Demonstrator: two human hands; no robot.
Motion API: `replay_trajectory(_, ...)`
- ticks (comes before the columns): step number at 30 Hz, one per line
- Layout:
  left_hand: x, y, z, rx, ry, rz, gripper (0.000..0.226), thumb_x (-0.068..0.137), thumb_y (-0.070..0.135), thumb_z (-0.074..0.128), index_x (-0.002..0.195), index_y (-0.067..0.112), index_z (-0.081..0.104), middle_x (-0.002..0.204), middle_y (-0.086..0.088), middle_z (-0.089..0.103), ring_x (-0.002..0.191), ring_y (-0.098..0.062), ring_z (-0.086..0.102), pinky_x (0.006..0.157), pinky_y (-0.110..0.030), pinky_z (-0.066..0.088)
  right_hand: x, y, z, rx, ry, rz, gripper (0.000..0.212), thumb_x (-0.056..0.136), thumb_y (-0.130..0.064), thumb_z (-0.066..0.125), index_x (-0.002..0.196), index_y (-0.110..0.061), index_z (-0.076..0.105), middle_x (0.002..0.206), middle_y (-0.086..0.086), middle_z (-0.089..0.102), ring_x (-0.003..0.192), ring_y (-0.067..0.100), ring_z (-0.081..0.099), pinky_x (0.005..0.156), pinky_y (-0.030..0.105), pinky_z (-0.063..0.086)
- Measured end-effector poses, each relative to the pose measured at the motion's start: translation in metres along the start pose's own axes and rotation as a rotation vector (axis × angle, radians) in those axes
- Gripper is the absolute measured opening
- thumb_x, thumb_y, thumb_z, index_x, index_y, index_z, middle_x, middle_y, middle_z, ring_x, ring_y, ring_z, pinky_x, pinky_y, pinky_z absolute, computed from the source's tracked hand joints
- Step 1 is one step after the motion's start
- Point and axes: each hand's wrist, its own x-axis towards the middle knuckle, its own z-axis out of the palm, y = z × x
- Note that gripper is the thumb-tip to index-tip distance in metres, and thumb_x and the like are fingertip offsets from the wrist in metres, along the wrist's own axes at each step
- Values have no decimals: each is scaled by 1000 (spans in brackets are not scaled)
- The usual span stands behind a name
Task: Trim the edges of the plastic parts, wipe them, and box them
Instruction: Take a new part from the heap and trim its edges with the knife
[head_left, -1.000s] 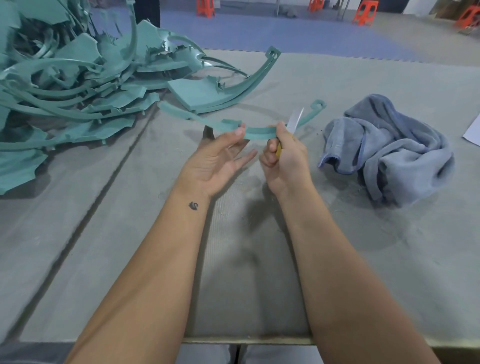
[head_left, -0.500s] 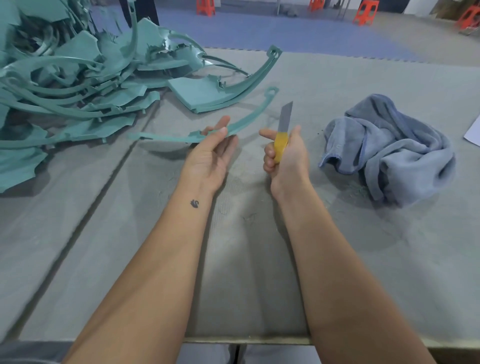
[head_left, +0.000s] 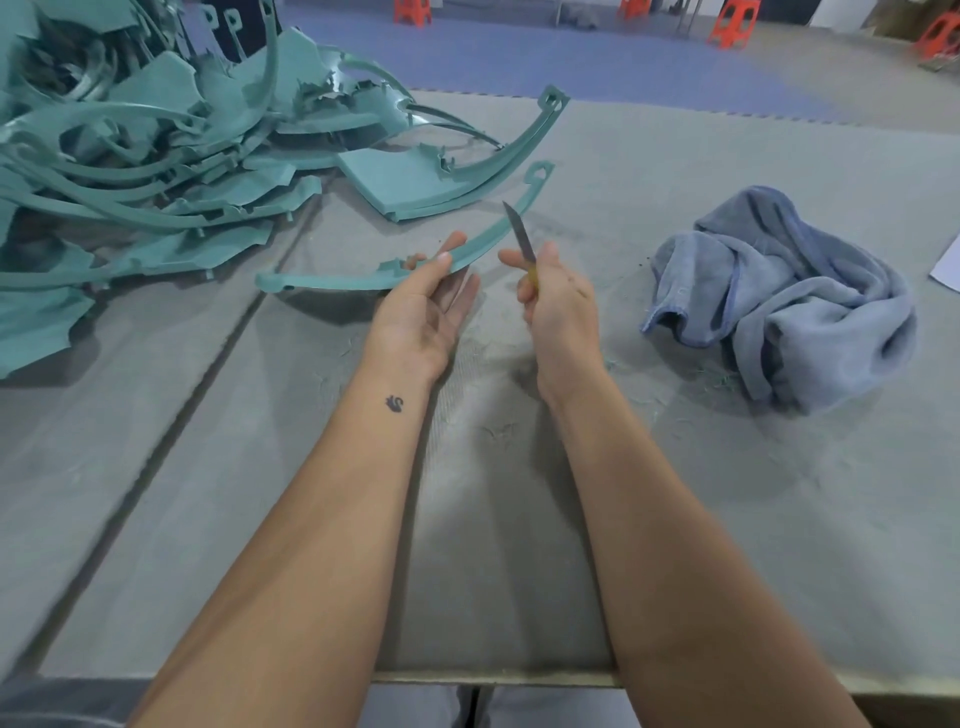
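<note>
Fingers of the left hand (head_left: 423, 306) pinch one curved teal strip (head_left: 395, 273), thumb on top; the right hand (head_left: 558, 301) curls around one knife (head_left: 521, 241).

One grey table (head_left: 519, 519) carries everything, its near edge along the bottom. A tangled heap of teal plastic parts (head_left: 156, 171), too many and too overlapped to count, fills the far left corner. One crumpled blue-grey towel (head_left: 784, 301) lies toward the right edge, well apart from the heap. The held strip hangs above the table's middle, arcing from a flat end at left up to a looped end pointing toward the heap. The knife's yellow handle sits in the right fist, its blade tilted up and left, just beside the strip; whether it touches I cannot tell. At least four orange stools (head_left: 732, 23) stand on the floor beyond the far edge.
</note>
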Motion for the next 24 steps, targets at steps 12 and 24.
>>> replay_trajectory(12, 2, 4, 4, -4, 12, -73, 37, 105, 23, 33, 110, 8, 66, 105, -8, 68, 96, -20, 61, 96, -35, 48, -8, 4, 7, -138, -310, -96, 29, 100, -17, 49, 72, -19, 56, 51, -3, 44, 41, 2, 36, 44, 13, 30)
replay_trajectory(24, -3, 7, 1, -61, 54, -63, 29, 103, 17, 31, 103, 2, 57, 106, -9, 72, 84, -23, 71, 82, -33, 57, 2, 12, 6, -133, -221, -102, 31, 100, -18, 48, 69, -17, 54, 48, -5, 40, 43, 5, 32, 43, 17, 29)
